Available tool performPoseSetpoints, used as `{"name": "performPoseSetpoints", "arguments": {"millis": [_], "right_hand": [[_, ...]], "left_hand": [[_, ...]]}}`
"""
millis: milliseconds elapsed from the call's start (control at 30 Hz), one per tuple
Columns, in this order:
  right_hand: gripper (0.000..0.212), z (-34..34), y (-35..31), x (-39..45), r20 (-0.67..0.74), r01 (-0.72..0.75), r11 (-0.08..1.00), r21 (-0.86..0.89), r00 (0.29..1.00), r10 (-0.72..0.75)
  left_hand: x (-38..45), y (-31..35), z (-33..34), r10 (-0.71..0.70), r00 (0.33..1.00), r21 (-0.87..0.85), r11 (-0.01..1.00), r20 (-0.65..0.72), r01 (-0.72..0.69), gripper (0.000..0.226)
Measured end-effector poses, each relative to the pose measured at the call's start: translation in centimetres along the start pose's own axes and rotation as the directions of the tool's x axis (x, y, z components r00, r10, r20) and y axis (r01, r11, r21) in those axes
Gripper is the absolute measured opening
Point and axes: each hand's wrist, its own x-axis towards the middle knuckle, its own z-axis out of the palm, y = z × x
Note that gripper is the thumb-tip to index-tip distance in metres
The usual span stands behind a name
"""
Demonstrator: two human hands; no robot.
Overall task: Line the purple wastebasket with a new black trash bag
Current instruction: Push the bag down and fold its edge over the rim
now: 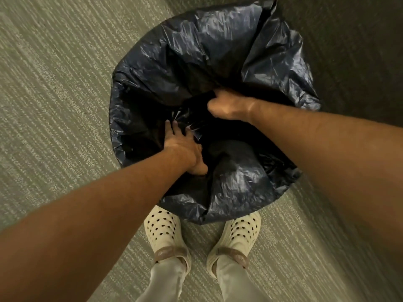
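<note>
The fingers of the left hand are spread and lie flat on the crinkled, glossy black plastic trash bag, pressing the film down into the dark hollow at its middle; the thumb points down into a fold near the person, and this hand grips nothing that I can see. The fingers of the right hand are curled into the plastic at the far side of the hollow and are mostly hidden by it, so they seem closed on a fold of the bag, with the back of the hand turned up.

Both bare forearms come from the lower corners of the view and meet over the bag, the left one from the lower left, the right one from the right edge.

The bag is draped wide over a round shape that stands on the grey-green striped carpet floor. The purple wastebasket is fully covered, so it cannot be seen.

Just beside the near edge of the bag stand two cream perforated clogs with light trouser legs above them.
</note>
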Motion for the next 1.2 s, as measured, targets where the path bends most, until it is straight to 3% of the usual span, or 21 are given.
{"name": "performPoseSetpoints", "arguments": {"millis": [133, 233, 300, 367, 433, 567, 633, 667, 733, 833, 900, 967, 1033, 1100, 1200], "right_hand": [[0.042, 1.3, 1.4, -0.4, 0.073, 0.055, 0.969, -0.240, 0.997, -0.039], [0.066, 2.6, 2.7, -0.9, 0.245, 0.121, 0.862, -0.492, 0.969, 0.004], [0.081, 3.4, 3.8, -1.4, 0.361, 0.226, 0.636, -0.738, 0.928, 0.089], [0.078, 4.0, 5.0, -1.7, 0.386, 0.286, 0.430, -0.856, 0.908, 0.165], [0.077, 4.3, 5.6, -1.8, 0.366, 0.273, 0.374, -0.887, 0.907, 0.207], [0.086, 3.6, 4.7, -2.6, 0.348, 0.226, 0.448, -0.865, 0.914, 0.210], [0.078, 2.4, 3.2, -4.0, 0.313, 0.176, 0.605, -0.776, 0.941, 0.127], [0.066, 1.6, 2.4, -4.9, 0.237, 0.164, 0.696, -0.699, 0.972, 0.009], [0.040, -0.4, 0.7, -7.2, -0.075, 0.186, 0.814, -0.550, 0.960, -0.270], [0.029, -3.5, -1.3, -10.6, -0.486, 0.285, 0.844, -0.455, 0.714, -0.504], [0.035, -4.9, -1.7, -11.2, -0.590, 0.270, 0.827, -0.494, 0.594, -0.547], [0.045, -6.1, -2.2, -10.9, -0.610, 0.167, 0.823, -0.542, 0.596, -0.522], [0.050, -6.9, -2.5, -9.7, -0.561, 0.102, 0.801, -0.590, 0.661, -0.498], [0.048, -7.5, -2.6, -8.1, -0.506, 0.108, 0.792, -0.601, 0.715, -0.482], [0.038, -8.7, -2.4, -6.0, -0.486, 0.191, 0.861, -0.472, 0.758, -0.435]], "left_hand": [[-0.1, -0.3, -0.8, 0.006, 0.930, -0.074, 0.997, -0.367, -0.036, 0.066], [0.6, -0.7, -1.2, -0.017, 0.971, -0.066, 0.998, -0.238, 0.001, 0.080], [1.1, -1.0, -0.8, -0.062, 0.994, -0.036, 0.998, -0.094, 0.059, 0.092], [1.4, -1.4, 0.1, -0.097, 0.995, 0.008, 0.995, -0.018, 0.098, 0.101], [1.3, -1.5, 0.8, -0.103, 0.995, 0.031, 0.994, -0.014, 0.104, 0.102], [0.4, -1.1, 0.3, -0.023, 0.991, 0.063, 0.998, -0.131, 0.032, 0.092], [-1.5, -0.8, -0.8, 0.031, 0.978, -0.015, 0.999, -0.208, -0.034, 0.078], [-2.9, -0.7, -1.4, 0.042, 0.952, -0.079, 0.995, -0.302, -0.069, 0.066], [-5.8, -1.3, -2.7, 0.007, 0.801, -0.210, 0.964, -0.598, -0.166, 0.043], [-9.4, -3.3, -4.4, -0.162, 0.464, -0.334, 0.888, -0.871, -0.315, 0.029], [-10.1, -4.6, -5.4, -0.279, 0.359, -0.384, 0.884, -0.890, -0.265, 0.034], [-10.1, -5.7, -6.5, -0.340, 0.354, -0.413, 0.898, -0.871, -0.153, 0.044], [-9.3, -6.5, -7.3, -0.343, 0.387, -0.411, 0.905, -0.856, -0.109, 0.050], [-8.2, -7.4, -7.9, -0.328, 0.428, -0.418, 0.898, -0.842, -0.135, 0.049], [-6.5, -9.0, -8.4, -0.340, 0.488, -0.496, 0.836, -0.804, -0.234, 0.041]]}}
